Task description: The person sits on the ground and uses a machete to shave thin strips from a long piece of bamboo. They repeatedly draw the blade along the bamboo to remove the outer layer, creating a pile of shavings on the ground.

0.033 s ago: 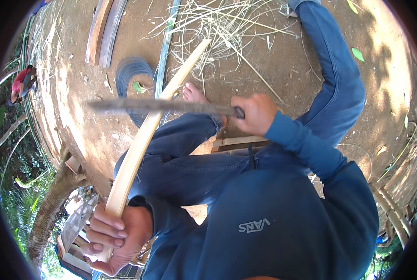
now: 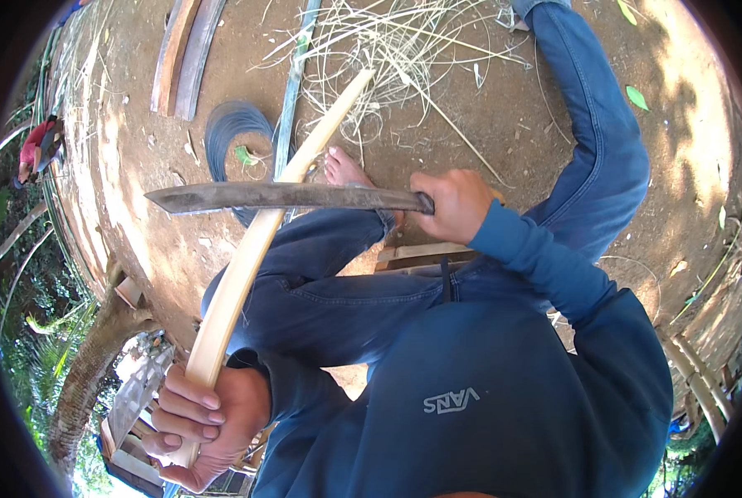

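Note:
My left hand [image 2: 213, 423] is closed around the lower end of a long pale strip of split bamboo or wood [image 2: 236, 278]. The strip slants up and away to the right, its far end tapering beyond my bent leg. In my right hand [image 2: 456, 207] is the dark handle of a machete [image 2: 230, 197]. Its long, worn blade points left and lies across the strip, a little above the strip's middle. From this view I cannot tell how firmly blade and strip touch. My bare foot [image 2: 346, 166] rests on the ground just past the blade.
Thin pale shavings [image 2: 404, 50] lie tangled on the dirt ahead. Left of them are a long greenish slat [image 2: 295, 91], a dark coil of wire-like strands [image 2: 222, 137] and several boards [image 2: 184, 62]. A tree trunk [image 2: 89, 378] stands at left; another person [image 2: 32, 153] is farther off.
The machete blade has shifted slightly down along the strip toward me and looks sharp now instead of motion-blurred. My left hand and the strip have hardly moved.

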The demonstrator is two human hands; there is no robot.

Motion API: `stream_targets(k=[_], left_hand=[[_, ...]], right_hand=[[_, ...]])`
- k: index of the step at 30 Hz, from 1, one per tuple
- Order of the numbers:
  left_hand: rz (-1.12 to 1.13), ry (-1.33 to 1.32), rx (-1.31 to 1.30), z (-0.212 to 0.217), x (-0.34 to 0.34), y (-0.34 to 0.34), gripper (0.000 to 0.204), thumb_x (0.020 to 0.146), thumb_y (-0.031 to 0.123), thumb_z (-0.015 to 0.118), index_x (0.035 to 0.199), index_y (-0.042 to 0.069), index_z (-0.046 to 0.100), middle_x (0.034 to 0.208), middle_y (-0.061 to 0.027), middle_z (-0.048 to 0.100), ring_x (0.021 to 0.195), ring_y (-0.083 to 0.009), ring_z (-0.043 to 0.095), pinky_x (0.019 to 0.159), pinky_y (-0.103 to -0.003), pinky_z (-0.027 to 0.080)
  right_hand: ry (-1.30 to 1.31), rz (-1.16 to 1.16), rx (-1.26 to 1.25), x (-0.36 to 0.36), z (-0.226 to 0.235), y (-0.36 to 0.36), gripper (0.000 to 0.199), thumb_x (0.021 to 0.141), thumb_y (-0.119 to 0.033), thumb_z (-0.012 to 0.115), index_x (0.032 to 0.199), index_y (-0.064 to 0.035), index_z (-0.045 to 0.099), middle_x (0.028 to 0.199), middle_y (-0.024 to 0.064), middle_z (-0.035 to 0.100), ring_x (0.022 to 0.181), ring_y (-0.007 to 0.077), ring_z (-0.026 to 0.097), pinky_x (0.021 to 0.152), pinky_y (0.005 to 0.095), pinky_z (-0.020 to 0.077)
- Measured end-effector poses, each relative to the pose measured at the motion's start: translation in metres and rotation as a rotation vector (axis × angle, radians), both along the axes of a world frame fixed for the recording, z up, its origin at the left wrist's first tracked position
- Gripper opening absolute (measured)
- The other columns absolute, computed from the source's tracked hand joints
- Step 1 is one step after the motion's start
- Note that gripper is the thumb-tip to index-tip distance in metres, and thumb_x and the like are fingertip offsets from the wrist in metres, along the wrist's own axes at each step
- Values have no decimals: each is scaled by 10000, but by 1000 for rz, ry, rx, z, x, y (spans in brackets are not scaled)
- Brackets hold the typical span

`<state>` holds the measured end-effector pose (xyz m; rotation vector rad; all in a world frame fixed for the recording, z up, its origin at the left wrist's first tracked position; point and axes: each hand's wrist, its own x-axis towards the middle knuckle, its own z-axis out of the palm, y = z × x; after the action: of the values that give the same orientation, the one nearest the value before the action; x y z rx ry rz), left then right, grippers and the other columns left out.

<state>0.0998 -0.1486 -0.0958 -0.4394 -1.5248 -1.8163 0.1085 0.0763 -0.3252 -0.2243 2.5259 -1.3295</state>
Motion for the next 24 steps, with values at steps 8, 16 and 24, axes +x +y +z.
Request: stream_targets(k=[8,16,24], left_hand=[[64,-20,57,0,-7,-9,298,843,327,489,649,104,453,437,40,239,352,-77,237,376,-228,266],[65,-67,72,6,-27,-23,325,894,341,436,656,121,462,427,29,276,342,-72,269,363,-225,295],[13,-125,107,19,-67,-38,318,862,321,488,605,136,453,414,32,279,339,-72,270,360,-217,246]], right_hand=[[-26,-40,134,-25,-50,5,179,726,-283,673,792,-120,641,622,123,621,607,327,628,581,431,506],[12,-73,122,-45,-78,-9,198,730,-296,662,805,-113,649,677,124,642,662,330,636,628,438,508],[-140,-154,177,-31,-65,-1,175,748,-271,628,811,-111,662,666,141,641,644,333,637,636,429,513]])
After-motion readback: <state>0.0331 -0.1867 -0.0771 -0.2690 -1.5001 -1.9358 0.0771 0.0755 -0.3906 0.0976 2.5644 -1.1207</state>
